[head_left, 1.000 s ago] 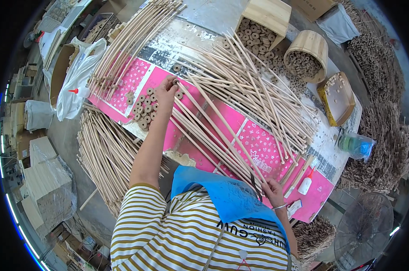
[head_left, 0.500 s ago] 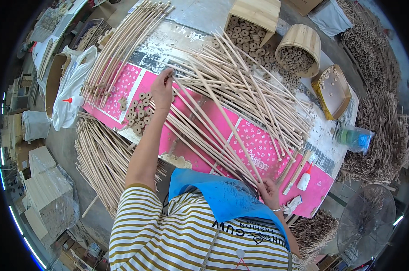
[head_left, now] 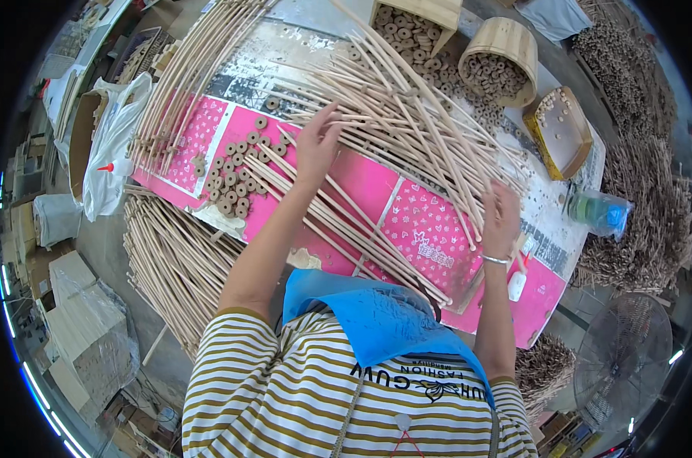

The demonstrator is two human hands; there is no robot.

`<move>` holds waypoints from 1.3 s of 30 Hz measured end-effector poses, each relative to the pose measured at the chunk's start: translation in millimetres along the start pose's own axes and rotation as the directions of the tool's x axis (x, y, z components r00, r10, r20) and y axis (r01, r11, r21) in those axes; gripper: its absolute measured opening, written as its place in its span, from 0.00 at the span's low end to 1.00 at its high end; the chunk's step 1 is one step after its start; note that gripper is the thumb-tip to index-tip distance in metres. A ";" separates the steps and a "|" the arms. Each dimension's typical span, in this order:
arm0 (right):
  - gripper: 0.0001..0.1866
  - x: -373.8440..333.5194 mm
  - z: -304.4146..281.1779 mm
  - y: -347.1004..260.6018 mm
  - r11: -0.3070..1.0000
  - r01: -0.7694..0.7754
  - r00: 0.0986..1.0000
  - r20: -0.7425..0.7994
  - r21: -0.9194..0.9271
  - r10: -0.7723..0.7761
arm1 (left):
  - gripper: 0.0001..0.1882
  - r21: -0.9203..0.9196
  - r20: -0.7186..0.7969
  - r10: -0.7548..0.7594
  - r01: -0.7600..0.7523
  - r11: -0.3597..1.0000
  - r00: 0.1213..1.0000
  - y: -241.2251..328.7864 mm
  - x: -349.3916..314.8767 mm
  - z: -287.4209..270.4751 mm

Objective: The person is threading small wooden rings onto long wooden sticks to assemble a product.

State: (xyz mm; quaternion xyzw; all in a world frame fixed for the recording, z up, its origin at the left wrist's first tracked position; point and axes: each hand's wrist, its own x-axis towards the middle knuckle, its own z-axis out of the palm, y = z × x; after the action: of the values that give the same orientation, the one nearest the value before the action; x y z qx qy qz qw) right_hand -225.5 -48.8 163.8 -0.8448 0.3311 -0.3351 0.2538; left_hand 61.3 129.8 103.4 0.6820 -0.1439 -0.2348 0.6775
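Note:
My left hand [head_left: 318, 146] is over the pink work surface [head_left: 351, 177], near the pile's left side, its fingers loosely bent and apart, with no stick visible in it. At the pile's right end my right hand [head_left: 501, 220] closes on the near end of a long pale wooden stick [head_left: 426, 98], which slants up to the far left across the pile of sticks [head_left: 407, 145]. Several more sticks [head_left: 361, 243] lie in a row in front of me, their near ends by the blue apron [head_left: 346, 305]. Small brown rings [head_left: 243, 164] are scattered left of my left hand.
A wooden bucket [head_left: 533, 53] and wooden box [head_left: 449, 17] lie tipped with rings spilling out. A yellow-edged tray [head_left: 564, 164] holds small pale pieces. More sticks stand in bundles [head_left: 178, 259] left of the table. A fan [head_left: 621, 366] stands at the right.
My right hand has moved up and away from the row's near ends to the pile. My left hand has shifted right, off the row's far ends. More rings now show where it was.

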 end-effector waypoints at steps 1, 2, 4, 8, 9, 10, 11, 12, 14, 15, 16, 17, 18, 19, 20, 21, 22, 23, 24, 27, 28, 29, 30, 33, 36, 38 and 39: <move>0.07 -9.0 -2.9 -4.4 0.993 -0.106 0.991 0.079 -0.053 0.110 | 0.18 0.045 -0.004 0.076 -0.076 0.996 0.997 -26.0 -0.3 -24.1; 0.06 -19.9 -7.2 -7.7 0.971 -0.207 0.963 0.152 -0.118 0.224 | 0.18 0.166 -0.040 0.088 -0.080 0.983 0.995 -51.4 -6.3 -50.0; 0.06 -65.4 5.9 9.9 0.953 -0.302 0.905 0.316 0.006 0.284 | 0.17 0.210 -0.095 -0.025 0.045 0.977 0.995 -76.2 -22.1 -83.1; 0.08 -161.6 40.2 35.1 0.944 -0.325 0.822 0.511 0.062 0.250 | 0.13 0.062 -0.152 -0.249 0.261 0.963 0.956 -97.3 -69.9 -120.1; 0.09 -176.4 49.1 37.0 0.932 -0.359 0.788 0.551 0.049 0.275 | 0.14 0.105 -0.162 -0.258 0.276 0.955 0.953 -106.0 -83.8 -128.3; 0.11 -182.7 56.2 36.5 0.942 -0.330 0.783 0.572 0.053 0.243 | 0.14 0.144 -0.167 -0.263 0.288 0.947 0.950 -113.5 -96.1 -133.2; 0.13 -188.4 65.0 35.5 0.959 -0.281 0.794 0.571 0.042 0.208 | 0.14 0.216 -0.124 -0.287 0.308 0.927 0.950 -119.3 -108.9 -139.9; 0.16 -192.9 73.9 33.5 0.973 -0.229 0.801 0.575 0.034 0.169 | 0.14 0.221 -0.127 -0.289 0.311 0.924 0.949 -126.5 -125.0 -142.9; 0.21 -200.3 81.0 32.7 0.967 -0.252 0.764 0.607 -0.031 0.219 | 0.10 0.084 -0.096 -0.575 0.582 0.809 0.813 -134.3 -150.6 -138.4; 0.23 -203.4 83.3 32.2 0.964 -0.222 0.725 0.636 -0.148 0.264 | 0.11 0.064 0.003 -0.690 0.689 0.722 0.724 -135.2 -159.5 -133.1; 0.25 -204.8 84.3 31.7 0.947 -0.183 0.688 0.654 -0.263 0.315 | 0.11 0.058 0.106 -0.782 0.781 0.621 0.614 -132.1 -164.7 -122.6; 0.29 -202.4 86.4 34.2 0.948 -0.124 0.685 0.665 -0.294 0.296 | 0.11 0.047 0.150 -0.808 0.812 0.581 0.570 -130.2 -169.1 -109.5; 0.29 -199.3 88.7 34.5 0.946 -0.126 0.688 0.661 -0.297 0.300 | 0.11 0.040 0.196 -0.831 0.842 0.538 0.521 -125.8 -171.9 -95.6; 0.29 -194.1 91.5 33.3 0.938 -0.096 0.574 0.751 -0.333 0.325 | 0.11 0.037 0.194 -0.829 0.840 0.541 0.525 -128.5 -175.3 -88.9; 0.30 -191.6 92.9 30.5 0.930 -0.060 0.447 0.823 -0.363 0.351 | 0.10 -0.002 0.190 -0.830 0.846 0.534 0.524 -131.9 -178.5 -83.5; 0.32 -190.7 97.4 25.9 0.927 -0.004 0.456 0.824 -0.375 0.335 | 0.09 -0.040 0.187 -0.831 0.849 0.526 0.524 -134.6 -179.8 -78.1; 0.32 -190.7 98.4 22.0 0.928 -0.002 0.457 0.825 -0.372 0.332 | 0.09 -0.080 0.180 -0.832 0.851 0.519 0.525 -137.0 -181.3 -74.5; 0.32 -192.0 99.4 17.5 0.913 0.062 0.457 0.825 -0.403 0.333 | 0.09 -0.083 0.176 -0.832 0.850 0.520 0.526 -139.1 -182.7 -74.0; 0.32 -193.1 99.9 13.1 0.893 0.124 0.457 0.824 -0.433 0.336 | 0.09 -0.081 0.157 -0.828 0.843 0.532 0.538 -138.8 -182.9 -72.5; 0.32 -203.5 106.8 17.0 0.889 0.177 0.466 0.832 -0.422 0.302 | 0.11 -0.133 0.151 -0.823 0.836 0.532 0.547 -134.6 -182.8 -69.9; 0.31 -204.1 108.2 20.7 0.897 0.173 0.446 0.845 -0.406 0.296 | 0.13 -0.186 0.174 -0.819 0.835 0.519 0.547 -130.2 -180.9 -67.5; 0.30 -204.5 110.9 23.3 0.905 0.181 0.450 0.851 -0.384 0.271 | 0.17 -0.203 0.202 -0.808 0.831 0.518 0.553 -131.2 -179.5 -66.2; 0.30 -209.9 113.6 28.0 0.903 0.174 0.460 0.843 -0.393 0.279 | 0.17 -0.193 0.212 -0.804 0.831 0.522 0.555 -134.5 -178.6 -65.0; 0.28 -225.8 122.3 45.4 0.950 0.148 0.438 0.879 -0.274 0.185 | 0.22 -0.249 0.279 -0.790 0.836 0.490 0.546 -149.2 -177.5 -65.4; 0.21 -235.5 127.2 44.1 0.984 -0.011 0.450 0.878 -0.180 0.166 | 0.22 -0.216 0.294 -0.810 0.861 0.461 0.508 -159.9 -181.6 -76.3; 0.19 -238.1 117.0 57.6 0.987 -0.140 0.466 0.874 -0.081 0.137 | 0.22 -0.208 0.310 -0.799 0.857 0.472 0.515 -154.0 -181.1 -60.9; 0.19 -237.5 109.5 65.7 0.980 -0.197 0.482 0.868 -0.025 0.119 | 0.22 -0.206 0.336 -0.782 0.851 0.483 0.525 -146.3 -177.7 -48.8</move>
State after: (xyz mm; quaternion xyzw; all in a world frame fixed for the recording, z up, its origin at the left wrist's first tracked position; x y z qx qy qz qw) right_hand -302.8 104.3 -44.3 -0.8538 0.2225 0.1451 0.4477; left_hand -82.2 269.0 -20.9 0.5103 0.1766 -0.6165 0.5730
